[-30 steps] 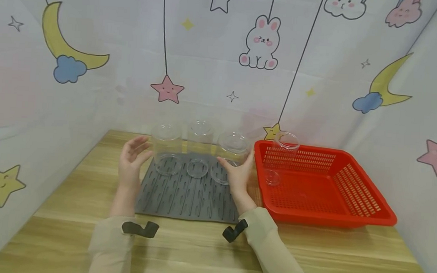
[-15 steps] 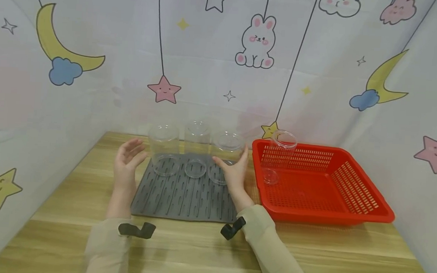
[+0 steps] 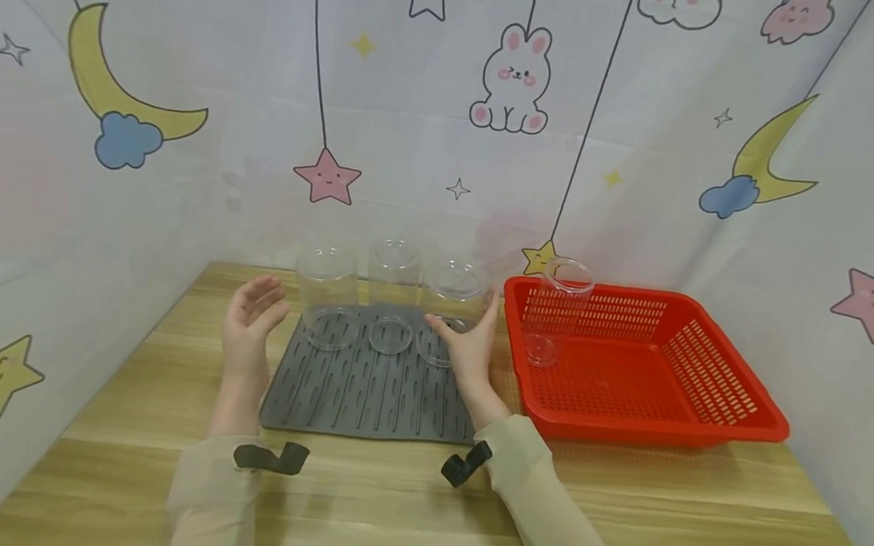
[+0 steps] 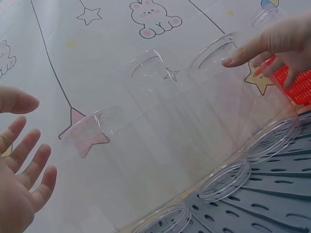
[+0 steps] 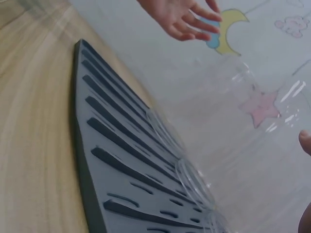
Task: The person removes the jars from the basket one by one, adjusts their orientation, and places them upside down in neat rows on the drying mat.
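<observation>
Three clear cups stand in a row across the far part of a grey ridged drying mat [image 3: 369,394]. My right hand [image 3: 474,342] is at the right cup [image 3: 453,286], its thumb in front and straight fingers along the right side. The middle cup [image 3: 395,279] is narrower and stands slightly apart from its neighbours. Beside the left cup [image 3: 327,287], my left hand [image 3: 249,320] is raised with relaxed, spread fingers and holds nothing. In the left wrist view the right hand's thumb [image 4: 243,52] reaches over the right cup's side.
A red perforated plastic basket [image 3: 660,433] sits right of the mat on the wooden table [image 3: 363,502]. One more clear cup [image 3: 565,302] leans inside its left end. A printed cloth [image 3: 418,96] hangs behind and along both sides.
The right hand and the right cup have shifted slightly left, nearer the middle cup. My left hand has drawn a little left, away from the left cup. The head view has turned slightly.
</observation>
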### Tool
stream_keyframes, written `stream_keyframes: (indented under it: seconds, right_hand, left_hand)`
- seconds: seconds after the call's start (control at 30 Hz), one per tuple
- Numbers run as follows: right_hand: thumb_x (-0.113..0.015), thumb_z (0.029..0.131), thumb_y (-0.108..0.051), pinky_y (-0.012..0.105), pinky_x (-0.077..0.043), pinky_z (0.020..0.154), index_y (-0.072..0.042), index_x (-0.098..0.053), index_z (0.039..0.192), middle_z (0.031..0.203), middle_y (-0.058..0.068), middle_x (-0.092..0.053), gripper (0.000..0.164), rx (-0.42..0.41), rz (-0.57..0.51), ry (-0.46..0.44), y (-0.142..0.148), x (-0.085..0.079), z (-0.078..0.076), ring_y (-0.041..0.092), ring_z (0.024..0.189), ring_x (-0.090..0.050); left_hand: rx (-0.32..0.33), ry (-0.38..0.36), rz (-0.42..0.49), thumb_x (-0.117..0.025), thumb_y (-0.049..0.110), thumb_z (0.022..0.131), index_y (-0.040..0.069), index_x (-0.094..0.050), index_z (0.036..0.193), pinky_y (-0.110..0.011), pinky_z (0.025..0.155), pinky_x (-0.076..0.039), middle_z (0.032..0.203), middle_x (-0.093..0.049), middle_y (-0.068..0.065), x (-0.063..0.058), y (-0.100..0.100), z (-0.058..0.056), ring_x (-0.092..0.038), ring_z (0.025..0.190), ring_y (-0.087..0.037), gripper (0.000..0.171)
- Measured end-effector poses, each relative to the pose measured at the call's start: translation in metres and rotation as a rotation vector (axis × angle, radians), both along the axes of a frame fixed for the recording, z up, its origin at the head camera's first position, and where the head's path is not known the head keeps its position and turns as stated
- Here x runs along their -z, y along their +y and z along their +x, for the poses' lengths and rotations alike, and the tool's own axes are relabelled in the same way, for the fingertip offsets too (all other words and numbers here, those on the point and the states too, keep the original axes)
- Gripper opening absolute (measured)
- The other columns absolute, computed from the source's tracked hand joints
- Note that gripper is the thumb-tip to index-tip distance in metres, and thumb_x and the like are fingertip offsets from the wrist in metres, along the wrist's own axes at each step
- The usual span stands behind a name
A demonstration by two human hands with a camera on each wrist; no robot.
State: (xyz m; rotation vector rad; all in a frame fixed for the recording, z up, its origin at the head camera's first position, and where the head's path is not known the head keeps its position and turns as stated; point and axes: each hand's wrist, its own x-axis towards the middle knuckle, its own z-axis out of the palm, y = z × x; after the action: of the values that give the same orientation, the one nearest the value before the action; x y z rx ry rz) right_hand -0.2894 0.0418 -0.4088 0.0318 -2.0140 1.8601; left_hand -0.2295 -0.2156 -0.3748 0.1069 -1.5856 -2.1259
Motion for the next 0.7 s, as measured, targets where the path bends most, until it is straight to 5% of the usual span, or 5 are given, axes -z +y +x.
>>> stream_keyframes:
  seconds: [0.27,0.47,0.7]
  right_hand:
    - [-0.087,0.071,-0.039,0.054,-0.013,0.122,-0.009,-0.007,0.157,0.163,0.013,-0.013,0.12,-0.029,0.072,0.119,0.001,-0.015,0.028,0.032,0.151,-0.011]
    - [-0.086,0.074,-0.027,0.056,-0.023,0.119,-0.011,-0.008,0.157,0.163,0.009,-0.013,0.115,-0.063,0.066,0.148,0.013,-0.045,0.047,0.026,0.151,-0.012]
    - [-0.085,0.075,-0.02,0.05,-0.017,0.122,-0.013,-0.008,0.157,0.164,0.005,-0.014,0.112,-0.031,0.194,0.09,0.043,-0.074,0.056,0.023,0.151,-0.014]
  left_hand:
    - [0.012,0.001,0.004,-0.055,-0.006,0.093,0.009,-0.055,0.12,-0.016,0.091,-0.046,0.11,-0.06,0.011,0.0,-0.001,0.0,-0.054,0.112,-0.012,0.031]
    - [0.019,-0.006,-0.008,-0.055,-0.004,0.093,0.011,-0.055,0.119,-0.017,0.091,-0.045,0.111,-0.06,0.012,0.001,0.0,0.001,-0.053,0.113,-0.012,0.03]
    - [0.025,-0.004,-0.011,-0.056,-0.003,0.094,0.012,-0.056,0.118,-0.017,0.092,-0.045,0.112,-0.06,0.01,0.001,0.001,0.001,-0.053,0.115,-0.014,0.029]
